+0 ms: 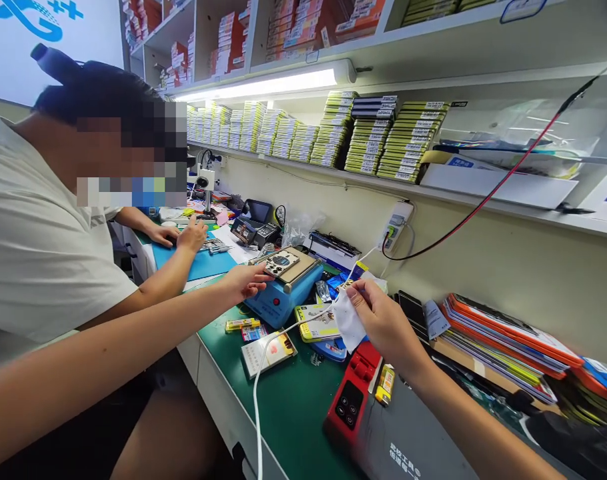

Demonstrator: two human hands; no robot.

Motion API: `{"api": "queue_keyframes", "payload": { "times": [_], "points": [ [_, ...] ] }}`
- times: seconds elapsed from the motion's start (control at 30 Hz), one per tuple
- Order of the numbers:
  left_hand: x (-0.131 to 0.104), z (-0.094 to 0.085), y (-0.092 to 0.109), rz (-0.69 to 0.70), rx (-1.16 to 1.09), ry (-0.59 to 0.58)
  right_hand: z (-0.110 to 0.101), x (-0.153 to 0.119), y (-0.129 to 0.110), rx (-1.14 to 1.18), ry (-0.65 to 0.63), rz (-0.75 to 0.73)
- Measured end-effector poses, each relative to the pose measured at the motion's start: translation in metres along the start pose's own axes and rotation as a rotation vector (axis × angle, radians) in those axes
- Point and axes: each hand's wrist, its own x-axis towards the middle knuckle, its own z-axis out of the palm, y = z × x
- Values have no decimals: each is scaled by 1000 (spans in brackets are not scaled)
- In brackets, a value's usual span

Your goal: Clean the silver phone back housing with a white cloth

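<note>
Broadly, we note a green workbench (293, 413) carrying a blue heating platform (283, 293), a red device (351, 397) and a yellow lighter (384, 385), with a co-worker (43, 253) seated at the far end. Our left hand (246, 279) rests at the platform's edge, fingers curled together against it. Our right hand (383, 320) pinches a white wipe (348, 323) just above the red device, thumb and fingers clamped on it beside a white cable (263, 360).

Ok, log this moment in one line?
left hand: on blue heating plate | right hand: pinching white wipe | white cable across green mat
</note>
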Motion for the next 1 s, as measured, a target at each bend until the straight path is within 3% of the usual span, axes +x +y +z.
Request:
{"api": "queue_keyframes", "payload": {
  "times": [0.33, 0.47, 0.57, 0.7, 0.83, 1.0],
  "points": [
    [-8, 3, 1, 103, -57, 38, -4, 26, -7, -96, 4, -91],
    [-23, -7, -4, 189, -63, 21, 1, 45, -10, -148, -7, -126],
    [-39, -24, -4, 266, -104, 38, 9, 65, -14, -171, -22, -157],
    [-58, -57, -1, 341, -183, 112, 34, 97, -31, -159, -75, -228],
    [-69, -86, -2, 346, -239, 210, 72, 132, -47, -178, -163, -295],
    [-81, -104, -7, 302, -262, 271, 112, 162, -35, -356, -197, -264]
  ]
}}
